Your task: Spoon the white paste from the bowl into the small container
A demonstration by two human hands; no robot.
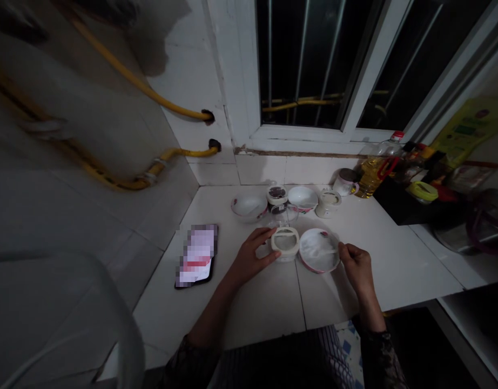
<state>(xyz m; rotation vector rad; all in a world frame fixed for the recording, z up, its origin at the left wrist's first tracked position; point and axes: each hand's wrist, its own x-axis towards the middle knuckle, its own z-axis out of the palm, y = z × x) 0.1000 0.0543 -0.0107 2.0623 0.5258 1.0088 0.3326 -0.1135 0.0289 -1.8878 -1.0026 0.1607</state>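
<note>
My left hand (253,258) has its thumb and fingers around the side of a small seasoning jar (285,253) with a white rim. The jar's clear lid (284,215) is flipped up at the back, and pale contents show through the opening. Just right of it stands a white bowl (320,265) with a red flower pattern and white powdery stuff inside. At the bowl's right edge my right hand (356,265) is closed in a pinch on the handle of a pale spoon (329,252), which reaches into the bowl. The spoon's tip is hard to make out.
Behind are two more bowls (249,208) (302,199), a jar with dark contents (277,193), another seasoning jar (328,204) and a mug (346,182). An oil bottle (372,172) stands back right. A phone (197,254) lies left. Yellow pipes (143,97) run along the wall.
</note>
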